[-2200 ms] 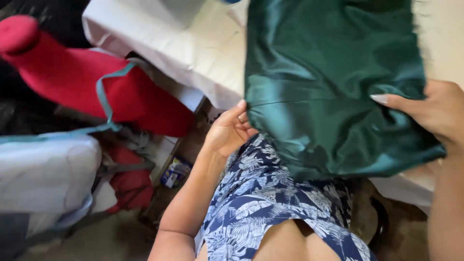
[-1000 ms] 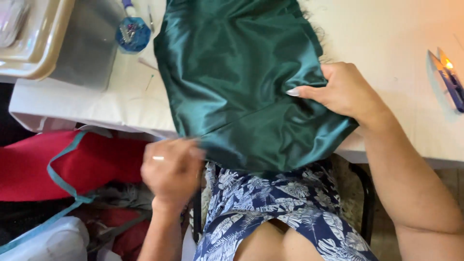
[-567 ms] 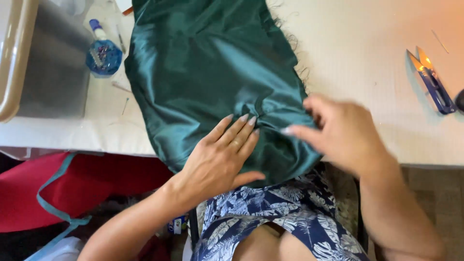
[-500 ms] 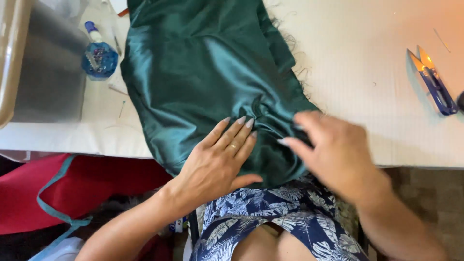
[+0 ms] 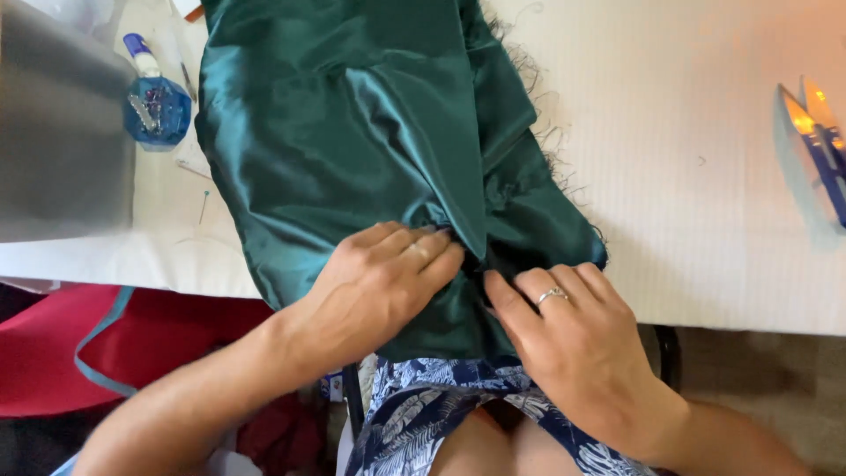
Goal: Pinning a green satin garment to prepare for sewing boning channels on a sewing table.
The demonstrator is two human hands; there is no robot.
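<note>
A shiny dark green satin cloth (image 5: 352, 132) lies on the white table (image 5: 705, 176) and hangs over its near edge onto my lap. My left hand (image 5: 379, 286) lies flat on the cloth's lower part, fingers together and pointing right, a ring on one finger. My right hand (image 5: 573, 339) rests beside it, fingertips pressed to a fold at the cloth's near edge. The two hands almost touch at the fold. The cloth's right edge is frayed with loose threads.
Blue-handled thread snips (image 5: 820, 145) lie at the table's right edge. A small round blue pin holder (image 5: 157, 110) sits left of the cloth, next to a grey box (image 5: 62, 132). Red cloth with teal trim (image 5: 132, 344) lies below the table on the left.
My left hand came up from below the table onto the cloth. My right hand slid from the cloth's right edge down to the near fold, beside the left.
</note>
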